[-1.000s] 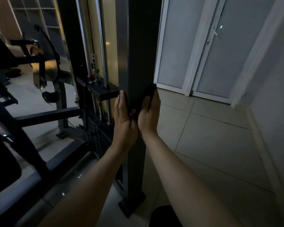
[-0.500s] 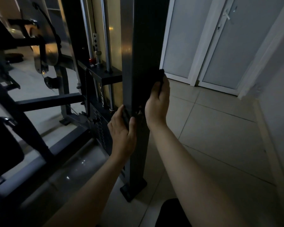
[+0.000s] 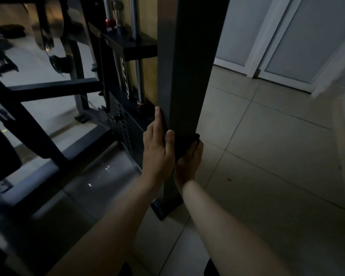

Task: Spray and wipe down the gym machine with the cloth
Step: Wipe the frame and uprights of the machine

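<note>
Floor tiles [image 3: 267,156] behind, cloth [image 3: 184,145] lies under fingers [image 3: 157,120] of left hand [image 3: 157,150].

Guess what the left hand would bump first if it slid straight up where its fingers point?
Probably the black crossbar that meets the post above the left hand. Depth is unclear, so it might slip past.

A dim gym room — a weight-stack machine [image 3: 189,76] with chrome guide rods [image 3: 139,80] stands on tiled floor [image 3: 267,166] beside white double doors [image 3: 307,36].
</note>
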`<state>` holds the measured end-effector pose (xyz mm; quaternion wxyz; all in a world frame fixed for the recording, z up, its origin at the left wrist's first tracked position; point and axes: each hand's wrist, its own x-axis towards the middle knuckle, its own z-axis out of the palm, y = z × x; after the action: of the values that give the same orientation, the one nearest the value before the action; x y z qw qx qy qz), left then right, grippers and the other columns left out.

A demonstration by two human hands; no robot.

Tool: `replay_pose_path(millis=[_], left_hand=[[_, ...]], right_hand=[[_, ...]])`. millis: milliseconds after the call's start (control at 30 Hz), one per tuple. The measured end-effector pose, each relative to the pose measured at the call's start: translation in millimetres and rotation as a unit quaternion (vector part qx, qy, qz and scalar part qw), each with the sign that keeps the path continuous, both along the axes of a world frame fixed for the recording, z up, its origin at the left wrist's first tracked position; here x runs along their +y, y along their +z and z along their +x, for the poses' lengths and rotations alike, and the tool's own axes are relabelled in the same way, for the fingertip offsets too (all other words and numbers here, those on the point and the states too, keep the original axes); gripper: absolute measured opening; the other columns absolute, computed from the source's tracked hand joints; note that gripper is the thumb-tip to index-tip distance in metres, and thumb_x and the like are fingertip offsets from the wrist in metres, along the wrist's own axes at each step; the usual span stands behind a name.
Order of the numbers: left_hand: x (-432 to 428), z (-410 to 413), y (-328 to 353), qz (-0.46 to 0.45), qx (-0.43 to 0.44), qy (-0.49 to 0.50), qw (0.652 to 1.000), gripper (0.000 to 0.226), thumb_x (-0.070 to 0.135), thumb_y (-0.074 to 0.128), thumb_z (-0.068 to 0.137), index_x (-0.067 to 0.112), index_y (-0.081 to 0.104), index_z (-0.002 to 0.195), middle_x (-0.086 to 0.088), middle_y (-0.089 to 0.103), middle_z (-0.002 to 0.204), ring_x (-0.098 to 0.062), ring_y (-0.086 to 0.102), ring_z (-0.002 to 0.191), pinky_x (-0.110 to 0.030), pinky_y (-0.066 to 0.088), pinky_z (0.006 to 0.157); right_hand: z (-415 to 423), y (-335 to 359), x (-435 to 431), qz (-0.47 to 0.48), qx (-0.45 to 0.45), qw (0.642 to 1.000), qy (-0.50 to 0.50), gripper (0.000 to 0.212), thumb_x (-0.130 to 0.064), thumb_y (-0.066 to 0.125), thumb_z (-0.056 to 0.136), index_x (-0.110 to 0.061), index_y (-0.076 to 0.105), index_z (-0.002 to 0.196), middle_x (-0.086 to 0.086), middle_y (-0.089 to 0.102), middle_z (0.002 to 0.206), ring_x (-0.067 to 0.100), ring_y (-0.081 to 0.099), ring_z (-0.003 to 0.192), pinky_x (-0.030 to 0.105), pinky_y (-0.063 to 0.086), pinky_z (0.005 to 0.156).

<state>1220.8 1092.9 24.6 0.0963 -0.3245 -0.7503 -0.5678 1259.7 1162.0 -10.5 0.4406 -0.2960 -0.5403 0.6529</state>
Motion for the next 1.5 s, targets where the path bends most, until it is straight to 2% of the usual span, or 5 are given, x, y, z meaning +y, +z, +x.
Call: replay_pose_path(millis=[433,967,1100,1333,1500], left_hand=[[8,-12,-18,0.019,0.013,-0.015,1.0,0.071,0.074,0.015,0.096,0.04,-0.004,0.155,0.021,0.033,0.117,-0.017,0.041,0.107,-0.036,0.04,0.094],[-35,72,-115,-0.05,-0.29,-0.047,0.955,0.047,0.025,0.065,0.097,0.039,0.039,0.133,0.011,0.045,0.128,-0.001,0.051,0.116,-0.013,0.046,0.087],[-33,64,-111,-0.019,-0.355,-0.028,0.934,0.042,0.0,0.059,0.095,0.025,0.045,0.125,-0.001,0.058,0.117,-0.013,0.062,0.105,-0.014,0.053,0.076],[-48,50,-90,0.101,-0.285,0.12,0.946,0.048,0.012,0.053,0.097,0.058,0.046,0.108,-0.003,0.059,0.119,-0.027,0.064,0.106,-0.045,0.061,0.08],[-10,46,-77,0.137,-0.148,0.04,0.979,0.045,0.031,0.055,0.086,0.061,0.041,0.115,0.019,0.034,0.15,-0.017,0.034,0.145,-0.054,0.038,0.115]], right_hand=[[-2,-103,4,-0.312,-0.132,0.941,0.024,0.046,-0.033,0.024,0.112,-0.004,0.056,0.125,0.015,0.065,0.118,0.032,0.061,0.111,0.042,0.05,0.094],[47,-65,-3,-0.227,-0.198,0.919,0.255,0.04,-0.033,0.047,0.099,-0.003,0.061,0.123,0.019,0.067,0.108,0.025,0.067,0.088,0.029,0.055,0.062],[50,-55,-1,-0.148,-0.192,0.93,0.274,0.045,-0.04,0.055,0.088,-0.004,0.067,0.112,0.022,0.067,0.106,0.033,0.066,0.1,0.044,0.053,0.085],[39,-42,4,0.051,-0.178,0.982,0.042,0.011,-0.032,0.051,0.103,-0.026,0.049,0.112,0.001,0.049,0.113,0.012,0.053,0.096,0.014,0.039,0.074],[15,-68,22,-0.046,-0.212,0.969,0.115,0.048,-0.051,0.038,0.102,-0.021,0.048,0.139,0.005,0.054,0.137,0.021,0.053,0.121,0.043,0.044,0.105]])
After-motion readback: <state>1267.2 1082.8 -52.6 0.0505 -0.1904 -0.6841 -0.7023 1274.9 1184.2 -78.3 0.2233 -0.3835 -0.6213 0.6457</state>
